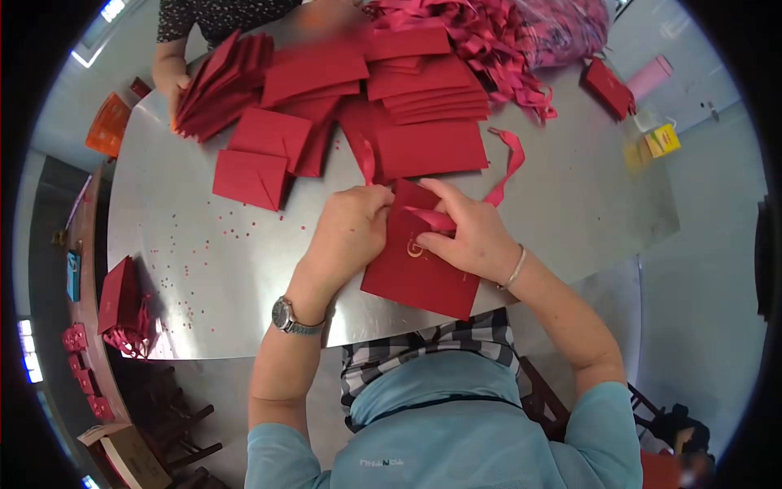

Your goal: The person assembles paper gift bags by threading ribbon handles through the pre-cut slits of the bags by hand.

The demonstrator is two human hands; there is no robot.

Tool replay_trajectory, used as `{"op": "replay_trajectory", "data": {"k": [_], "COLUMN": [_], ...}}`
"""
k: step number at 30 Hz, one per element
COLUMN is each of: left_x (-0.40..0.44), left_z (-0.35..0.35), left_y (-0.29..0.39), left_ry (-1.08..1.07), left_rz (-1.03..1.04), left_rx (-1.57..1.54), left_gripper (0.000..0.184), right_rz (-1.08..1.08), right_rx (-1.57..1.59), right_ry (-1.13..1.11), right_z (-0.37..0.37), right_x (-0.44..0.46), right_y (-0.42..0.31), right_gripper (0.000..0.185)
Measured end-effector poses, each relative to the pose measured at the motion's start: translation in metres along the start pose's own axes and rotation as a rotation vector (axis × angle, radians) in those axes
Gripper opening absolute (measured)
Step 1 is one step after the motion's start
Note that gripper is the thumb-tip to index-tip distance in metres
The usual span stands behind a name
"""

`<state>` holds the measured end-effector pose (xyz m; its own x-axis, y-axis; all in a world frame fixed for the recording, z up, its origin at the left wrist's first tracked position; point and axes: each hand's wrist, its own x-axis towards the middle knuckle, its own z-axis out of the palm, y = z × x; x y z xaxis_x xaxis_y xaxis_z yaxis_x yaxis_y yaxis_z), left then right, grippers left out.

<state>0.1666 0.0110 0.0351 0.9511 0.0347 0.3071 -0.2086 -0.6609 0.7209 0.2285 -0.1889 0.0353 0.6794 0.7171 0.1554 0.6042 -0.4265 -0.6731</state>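
A flat red paper gift bag (423, 277) with a gold emblem lies near the table's front edge. My left hand (352, 224) is closed at the bag's upper left corner, its fingertips pinching the edge. At the top right, my right hand (468, 228) grips the same bag, with fingers and thumb bent round a pink ribbon (432, 218). One ribbon end trails up to the right past this hand. Another piece of ribbon (368, 160) stands up just beyond my left hand. The fingertips of both hands are partly hidden.
Stacks of red bags (432, 90) fill the far middle of the metal table (562, 196). A heap of pink ribbons (489, 41) lies behind them. Another person's hand (177, 91) touches a bag stack at the far left. Small red dots (195, 269) are scattered at left.
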Motion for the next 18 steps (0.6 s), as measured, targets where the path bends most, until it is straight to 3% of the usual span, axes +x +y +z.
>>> {"op": "replay_trajectory", "data": {"k": [3,7,10,15,18], "left_x": [-0.001,-0.006,-0.017,-0.030,-0.033], "left_z": [0.000,-0.017,-0.050,-0.060,-0.056], "left_y": [-0.001,-0.006,-0.012,-0.019,-0.020], "left_ry": [-0.031,-0.028,-0.033,0.054,0.045], "left_rz": [-0.045,-0.143,-0.294,-0.443,-0.381], "left_rx": [0.049,0.377,0.520,0.545,0.606], "left_gripper": [0.015,0.008,0.010,0.013,0.018], "right_rz": [-0.059,-0.148,-0.081,-0.109,-0.127], "right_rx": [-0.049,-0.122,-0.158,-0.163,-0.190], "right_ry": [0.020,0.113,0.047,0.051,0.039], "right_z": [0.003,0.009,0.006,0.007,0.006], "right_x": [0.001,-0.001,0.001,0.000,0.000], "right_y": [0.000,0.005,0.001,0.001,-0.001], "right_gripper": [0.060,0.044,0.034,0.032,0.031]}}
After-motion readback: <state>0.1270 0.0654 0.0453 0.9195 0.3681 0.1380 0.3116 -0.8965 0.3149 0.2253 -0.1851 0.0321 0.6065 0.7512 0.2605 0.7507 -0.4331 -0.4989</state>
